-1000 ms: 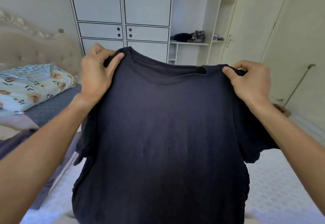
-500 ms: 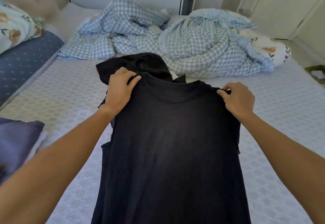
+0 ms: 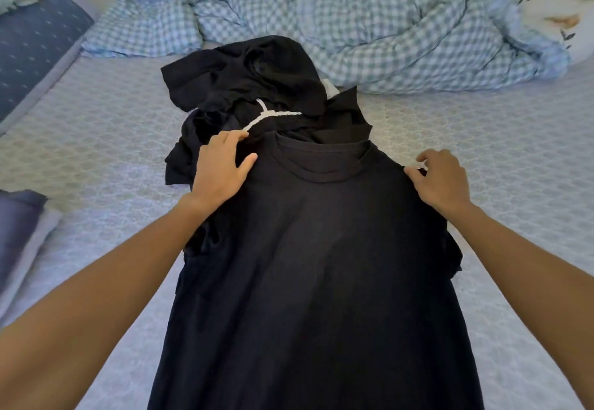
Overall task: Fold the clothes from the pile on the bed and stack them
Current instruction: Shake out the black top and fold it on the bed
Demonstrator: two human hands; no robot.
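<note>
Pinched the left shoulder of the shirt [image 3: 321,265] in the left hand [image 3: 221,168], thumb on top and fingers curled over the seam beside the collar. Pinched the right shoulder in the right hand [image 3: 442,178], fingertips closed on the cloth edge. Held, so, at both shoulder points, collar away from the body, hem toward the near edge of the bed [image 3: 96,139].

Lay lengthwise down the middle of the mattress, front mostly flat, both sleeves bunched and partly tucked under at the sides. Touched, at the collar end, the pile [image 3: 257,81] of dark clothes, crumpled, with a white trim showing; overlapped it slightly on the left. Sat beyond the pile, along the far edge, a checked duvet [image 3: 385,23]; at the left edge, a blue folded piece [image 3: 16,226].

Looked thin, soft and light: likely to sag and crease wherever unsupported, unlikely to slip on the textured sheet. Best taken at shoulder seams or hem corners, both sides at once. Needed smoothing and sleeves drawn out flat before any fold, by this reading. Risked dragging the pile along if pulled carelessly.
</note>
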